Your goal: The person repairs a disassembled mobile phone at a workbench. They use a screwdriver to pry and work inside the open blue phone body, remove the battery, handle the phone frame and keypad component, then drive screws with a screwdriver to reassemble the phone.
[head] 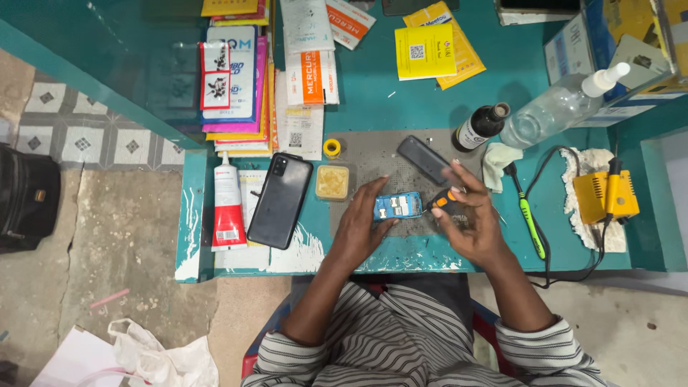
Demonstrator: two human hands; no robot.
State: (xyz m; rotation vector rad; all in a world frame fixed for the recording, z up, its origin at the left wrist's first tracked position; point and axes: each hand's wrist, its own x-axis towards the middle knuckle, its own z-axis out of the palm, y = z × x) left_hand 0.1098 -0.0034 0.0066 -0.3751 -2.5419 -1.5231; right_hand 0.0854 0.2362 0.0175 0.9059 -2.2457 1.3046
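The left hand (362, 222) pinned a blue phone (398, 206); the right hand (469, 215) gripped an orange tool (441, 202). A black phone (279, 201) and red-white tube (227, 204) lay left. Yellow packets (430, 50) lay far on the surface (373, 100).

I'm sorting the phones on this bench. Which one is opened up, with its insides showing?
The small blue phone under the left hand: its slots and innards face up. The black smartphone and the dark handset lie closed.

A small blue opened phone body (397, 206) with silvery slots on its upturned face lies flat on the grey mat near the front edge of the bench, pinned under fingertips at its left end. An orange-and-black handled tool (443, 202) meets its right end, tilted and gripped between fingers.
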